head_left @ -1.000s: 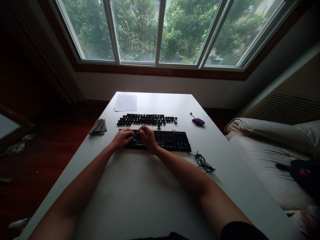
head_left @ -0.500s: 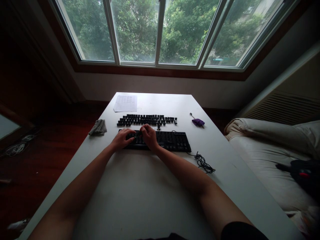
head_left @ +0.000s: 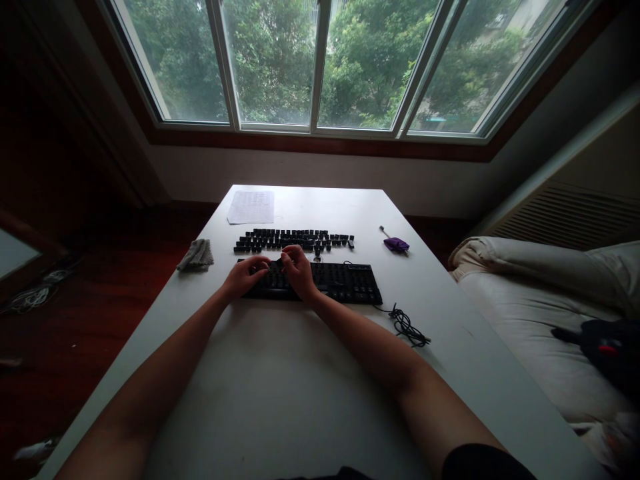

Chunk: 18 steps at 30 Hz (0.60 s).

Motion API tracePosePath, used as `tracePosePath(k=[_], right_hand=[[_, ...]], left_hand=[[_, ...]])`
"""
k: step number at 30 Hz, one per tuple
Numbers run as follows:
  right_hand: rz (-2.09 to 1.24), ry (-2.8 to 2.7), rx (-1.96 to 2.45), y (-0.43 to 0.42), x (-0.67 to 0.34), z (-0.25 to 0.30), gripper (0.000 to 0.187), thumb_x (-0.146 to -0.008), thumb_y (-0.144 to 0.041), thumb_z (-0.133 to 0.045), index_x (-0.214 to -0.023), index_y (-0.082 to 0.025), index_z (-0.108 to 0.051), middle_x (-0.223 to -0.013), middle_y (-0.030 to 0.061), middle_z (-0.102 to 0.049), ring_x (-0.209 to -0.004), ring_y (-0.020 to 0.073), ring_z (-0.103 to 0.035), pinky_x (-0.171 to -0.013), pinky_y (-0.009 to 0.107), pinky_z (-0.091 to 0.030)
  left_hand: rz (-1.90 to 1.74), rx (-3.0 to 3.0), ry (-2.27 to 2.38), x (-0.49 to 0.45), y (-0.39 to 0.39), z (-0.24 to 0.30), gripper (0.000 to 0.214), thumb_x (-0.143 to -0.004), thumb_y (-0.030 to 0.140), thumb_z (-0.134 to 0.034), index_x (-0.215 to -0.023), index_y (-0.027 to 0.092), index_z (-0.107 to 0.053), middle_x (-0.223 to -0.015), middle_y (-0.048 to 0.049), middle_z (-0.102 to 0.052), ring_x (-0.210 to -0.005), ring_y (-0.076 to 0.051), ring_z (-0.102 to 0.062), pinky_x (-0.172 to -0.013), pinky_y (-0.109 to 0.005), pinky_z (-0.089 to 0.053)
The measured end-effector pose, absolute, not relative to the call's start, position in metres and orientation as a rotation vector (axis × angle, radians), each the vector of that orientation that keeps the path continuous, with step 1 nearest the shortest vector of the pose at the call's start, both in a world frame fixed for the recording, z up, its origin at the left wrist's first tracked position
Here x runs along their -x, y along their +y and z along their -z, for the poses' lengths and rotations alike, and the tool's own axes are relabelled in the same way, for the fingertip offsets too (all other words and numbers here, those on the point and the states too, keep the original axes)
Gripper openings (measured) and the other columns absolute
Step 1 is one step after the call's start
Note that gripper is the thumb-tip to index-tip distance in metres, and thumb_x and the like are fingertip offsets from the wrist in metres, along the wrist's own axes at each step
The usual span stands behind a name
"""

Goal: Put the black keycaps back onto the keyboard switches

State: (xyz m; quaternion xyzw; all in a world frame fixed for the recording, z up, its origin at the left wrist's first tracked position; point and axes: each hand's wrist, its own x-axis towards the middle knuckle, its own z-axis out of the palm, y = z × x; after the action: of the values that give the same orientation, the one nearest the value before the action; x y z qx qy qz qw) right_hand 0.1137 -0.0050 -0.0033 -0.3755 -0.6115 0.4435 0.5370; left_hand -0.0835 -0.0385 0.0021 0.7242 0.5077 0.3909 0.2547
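A black keyboard (head_left: 347, 283) lies across the white table, its left half partly covered by my hands. Over its left end, my left hand (head_left: 245, 275) has bent fingers, with thumb and fingertips drawn close; whatever is between them is too small to make out. My right hand (head_left: 299, 272) is closed in a pinch above the keyboard, right of my left hand, its fingertips pointing left. Its grip hides what it holds. Just behind the keyboard stand rows of loose black keycaps (head_left: 295, 239). A small round item (head_left: 317, 259) sits between keycaps and keyboard.
A grey cloth (head_left: 196, 255) lies by the table's left edge, and printed paper (head_left: 251, 207) at the far left. To the right are a purple item (head_left: 397, 245) with a thin brush-like stick and a coiled black cable (head_left: 407, 327). A sofa (head_left: 525, 320) stands beyond the right edge.
My left hand has shifted slightly left and lifted a little off the keys. The right hand has risen slightly. The keyboard and keycaps stay put.
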Motion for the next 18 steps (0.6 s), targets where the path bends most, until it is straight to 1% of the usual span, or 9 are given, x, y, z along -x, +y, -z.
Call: tracePosePath(k=[3,6,10,18], right_hand=[[-1.055,-1.500,0.887,-0.0022,-0.1131,0.0070,0.026,-0.088,-0.047,-0.054,-0.099,-0.023,-0.056,-0.081,-0.0005,-0.061,-0.068,0.0144,-0.058,-0.063,0.026,-0.049],[-1.113,-1.550,0.844,-0.0009,-0.1122,0.0097,0.026,-0.087,-0.048,-0.056,-0.094,-0.022,-0.056,-0.075,-0.0010,-0.061,-0.066,0.0146,-0.058,-0.062,0.026,-0.048],[-1.167,-1.548,0.847,-0.0004,-0.1114,0.0109,0.027,-0.086,-0.049,-0.057,-0.091,-0.022,-0.055,-0.070,-0.0016,-0.062,-0.064,0.0152,-0.059,-0.062,0.027,-0.047],[-1.216,-1.486,0.871,0.0050,-0.1109,0.0141,0.026,-0.086,-0.048,-0.057,-0.089,-0.022,-0.053,-0.069,-0.0016,-0.063,-0.060,0.0149,-0.059,-0.058,0.026,-0.047]], left_hand=[[-1.111,-1.884,1.381,0.0839,-0.0385,-0.0039,0.034,-0.087,0.040,-0.063,-0.116,0.023,-0.067,-0.099,-0.0045,-0.072,-0.088,-0.020,-0.067,-0.084,-0.035,-0.052],[-1.145,-1.790,1.363,0.0845,-0.0384,-0.0041,0.037,-0.087,0.042,-0.064,-0.117,0.020,-0.066,-0.100,-0.0065,-0.072,-0.088,-0.021,-0.067,-0.081,-0.035,-0.053],[-1.183,-1.711,1.284,0.0825,-0.0387,-0.0041,0.039,-0.085,0.042,-0.066,-0.117,0.019,-0.065,-0.103,-0.0084,-0.072,-0.094,-0.022,-0.068,-0.085,-0.036,-0.054],[-1.160,-1.650,1.167,0.0783,-0.0400,-0.0069,0.039,-0.085,0.039,-0.067,-0.118,0.019,-0.063,-0.106,-0.0093,-0.072,-0.100,-0.023,-0.068,-0.090,-0.039,-0.053]])
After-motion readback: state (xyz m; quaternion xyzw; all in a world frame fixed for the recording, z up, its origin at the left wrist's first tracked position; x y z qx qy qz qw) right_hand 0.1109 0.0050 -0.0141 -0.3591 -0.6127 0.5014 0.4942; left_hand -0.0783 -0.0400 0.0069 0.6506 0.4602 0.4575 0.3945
